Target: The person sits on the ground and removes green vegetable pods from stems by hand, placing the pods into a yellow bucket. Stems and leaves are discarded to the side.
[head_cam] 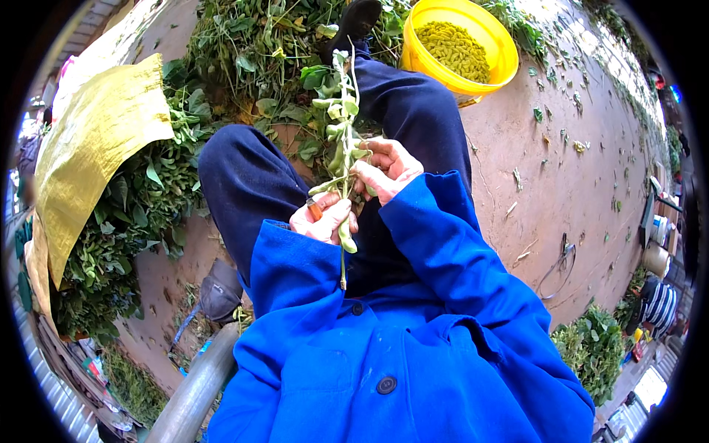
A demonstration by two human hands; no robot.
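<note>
A cut soybean stalk hung with green pods stands nearly upright over my lap. Low on its stem, my left hand grips it, a plump pod hanging below the fingers. A small orange-brown stub also sticks out between the left fingers; what it is stays unclear. My right hand pinches at pods on the stalk's right side, and its fingertips partly hide them. Beyond my knee stands a yellow plastic bucket, holding many loose green pods.
Heaped soybean plants lie around my feet. More plants are piled at left, partly under a yellow woven sack. A dark cap and a metal tube are at lower left. Leaf scraps and a strap litter the floor.
</note>
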